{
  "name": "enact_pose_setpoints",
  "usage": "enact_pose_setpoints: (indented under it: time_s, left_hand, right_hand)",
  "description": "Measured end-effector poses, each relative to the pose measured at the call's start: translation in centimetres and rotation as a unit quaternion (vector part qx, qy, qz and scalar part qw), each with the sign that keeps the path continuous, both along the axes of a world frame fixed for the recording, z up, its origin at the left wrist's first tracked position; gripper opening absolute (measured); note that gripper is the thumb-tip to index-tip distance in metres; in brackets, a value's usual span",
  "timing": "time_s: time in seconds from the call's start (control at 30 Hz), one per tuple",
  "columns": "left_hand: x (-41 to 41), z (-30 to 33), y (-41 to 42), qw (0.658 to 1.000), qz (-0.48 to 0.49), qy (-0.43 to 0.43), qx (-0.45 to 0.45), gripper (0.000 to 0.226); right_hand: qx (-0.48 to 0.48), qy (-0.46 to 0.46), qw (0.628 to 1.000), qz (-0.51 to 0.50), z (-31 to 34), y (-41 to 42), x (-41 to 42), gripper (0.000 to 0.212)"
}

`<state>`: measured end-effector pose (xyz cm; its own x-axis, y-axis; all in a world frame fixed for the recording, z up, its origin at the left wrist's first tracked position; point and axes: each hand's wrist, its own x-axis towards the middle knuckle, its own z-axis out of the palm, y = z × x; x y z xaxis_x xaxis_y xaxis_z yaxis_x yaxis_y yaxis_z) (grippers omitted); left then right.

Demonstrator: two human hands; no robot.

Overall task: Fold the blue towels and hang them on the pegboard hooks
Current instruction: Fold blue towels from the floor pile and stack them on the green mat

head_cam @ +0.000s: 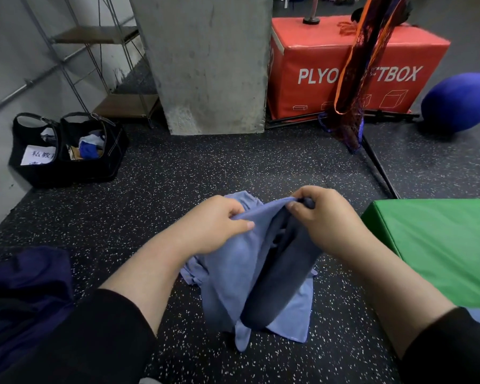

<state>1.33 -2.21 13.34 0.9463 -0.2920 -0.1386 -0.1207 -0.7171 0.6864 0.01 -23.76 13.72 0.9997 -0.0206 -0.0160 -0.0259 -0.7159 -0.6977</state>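
A light blue towel [233,273] hangs in front of me above the speckled black floor, gathered into drooping folds. My left hand [214,225] pinches its upper edge at the left. My right hand [322,217] grips the same edge at the right, fingers curled around the bunched cloth. More blue towel [291,320] lies crumpled on the floor right under the hanging one. No pegboard or hooks are in view.
A green mat [441,250] lies at the right. A concrete pillar [208,62] and a red plyo box [352,67] stand ahead, with a blue ball [460,101] at far right. A black bag [67,148] with cloths and a metal shelf [100,67] stand at the left. Dark clothing [25,286] lies at the lower left.
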Motion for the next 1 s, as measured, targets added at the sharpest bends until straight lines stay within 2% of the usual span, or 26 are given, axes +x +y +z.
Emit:
enact_pose_setpoints:
  time_s: [0.07,0.13,0.2,0.27,0.33,0.4,0.5,0.57,0.63,0.73,0.8,0.87,0.93,1.0]
  left_hand:
    - [0.2,0.2,0.7,1.0,0.016,-0.01,0.009,0.039]
    - [0.1,0.5,0.6,0.999,0.019,-0.028,-0.012,0.043]
    - [-0.2,0.7,-0.3,0.999,-0.004,-0.032,-0.028,0.047]
    - [-0.7,0.8,-1.2,0.998,-0.017,-0.031,-0.048,0.046]
    - [-0.6,0.7,-1.6,0.996,-0.015,-0.025,-0.079,0.036]
    - [-0.4,0.9,-1.2,0.996,-0.008,-0.006,-0.09,0.027]
    - [0.1,0.9,0.3,0.999,0.002,0.013,-0.031,0.035]
    - [0.1,0.9,1.0,0.998,0.045,0.006,-0.038,0.036]
    - [0.0,1.1,0.9,0.987,0.082,0.002,-0.14,0.04]
    - [0.1,0.9,0.1,0.937,0.147,0.026,-0.316,0.04]
    - [0.2,0.8,-0.2,0.921,0.185,0.023,-0.342,0.035]
    - [0.2,0.7,-0.4,0.923,0.205,0.016,-0.324,0.04]
    - [0.4,0.4,-0.7,0.922,0.212,0.033,-0.323,0.038]
    - [0.5,0.1,-0.8,0.918,0.224,0.036,-0.325,0.026]
  right_hand:
    - [0.0,0.004,1.0,-0.004,0.1,-0.3,0.1,0.004]
    - [-0.003,0.011,0.999,0.049,0.1,-0.2,-0.2,0.028]
    - [-0.007,0.018,0.992,0.123,0.1,0.6,-0.6,0.038]
    - [0.001,0.026,0.984,0.179,-0.2,1.2,-0.9,0.028]
    - [0.013,0.028,0.982,0.186,-0.3,1.6,-0.9,0.006]
    - [0.009,0.015,0.989,0.147,-0.4,1.4,-0.7,0.008]
    - [0.02,0.002,0.998,0.067,-0.2,0.7,-0.3,0.009]
    - [0.02,0.008,0.999,0.036,-0.2,0.3,-0.1,0.011]
    - [0.023,0.015,0.999,0.031,-0.2,0.2,-0.1,0.005]
    - [0.021,0.021,1.0,0.001,-0.3,0.8,-0.1,0.031]
    - [0.074,0.006,0.996,-0.048,-0.4,0.8,-0.1,0.023]
    - [0.145,0.011,0.985,-0.096,-0.8,0.6,-0.1,0.015]
    - [0.203,0.035,0.971,-0.118,-0.9,0.3,-0.2,0.019]
    - [0.263,0.052,0.956,-0.121,-0.9,0.3,-0.2,0.024]
